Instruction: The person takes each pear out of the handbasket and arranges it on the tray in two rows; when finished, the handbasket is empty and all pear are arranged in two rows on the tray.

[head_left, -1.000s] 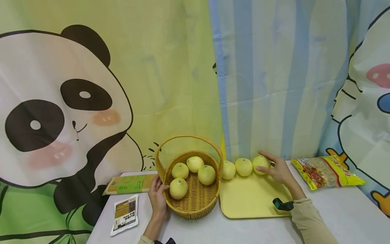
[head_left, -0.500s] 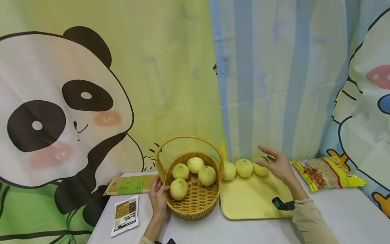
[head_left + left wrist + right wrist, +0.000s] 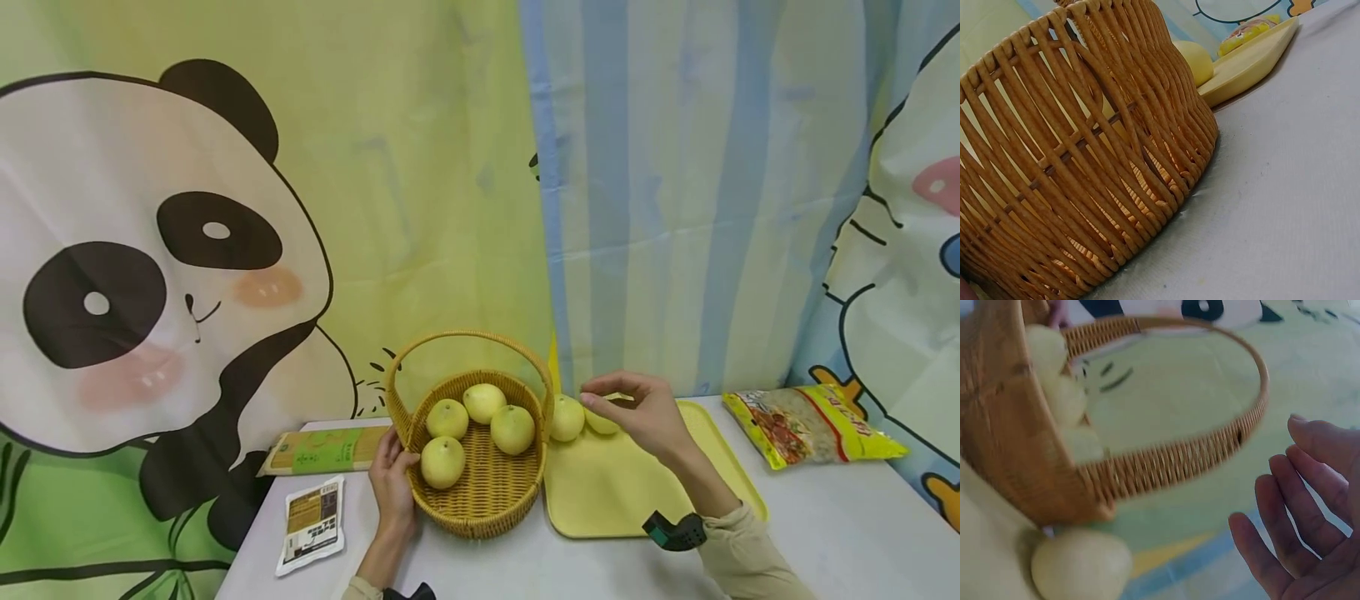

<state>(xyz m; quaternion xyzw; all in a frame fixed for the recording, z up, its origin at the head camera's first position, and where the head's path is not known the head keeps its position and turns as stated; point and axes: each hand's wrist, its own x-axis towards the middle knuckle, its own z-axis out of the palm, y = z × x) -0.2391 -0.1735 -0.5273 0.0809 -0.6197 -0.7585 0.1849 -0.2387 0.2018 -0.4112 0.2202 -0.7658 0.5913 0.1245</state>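
Note:
My left hand (image 3: 392, 479) grips the left rim of a wicker basket (image 3: 480, 512), its thumb over the edge. Several round pale yellow-green fruits (image 3: 442, 462) lie in the basket. My right hand (image 3: 648, 412) hovers over the back of a yellow tray (image 3: 607, 500), fingers parted and holding nothing. A fruit (image 3: 567, 418) sits at the tray's back left beside the basket; another fruit (image 3: 602, 423) is partly covered by the right hand. In the right wrist view the right hand (image 3: 1310, 512) is apart from the basket handle (image 3: 1172, 465) and a fruit (image 3: 1082, 565).
Right of the tray lies a yellow-and-red food packet (image 3: 813, 425). Left of the basket are a flat green-labelled pack (image 3: 326, 452) and a white-and-brown pouch (image 3: 312, 525). A printed curtain (image 3: 450, 208) hangs behind the white table (image 3: 480, 575).
My right hand has come off the rightmost fruit on the tray and moved left above the middle one, now hiding the rightmost. The left hand stays on the basket.

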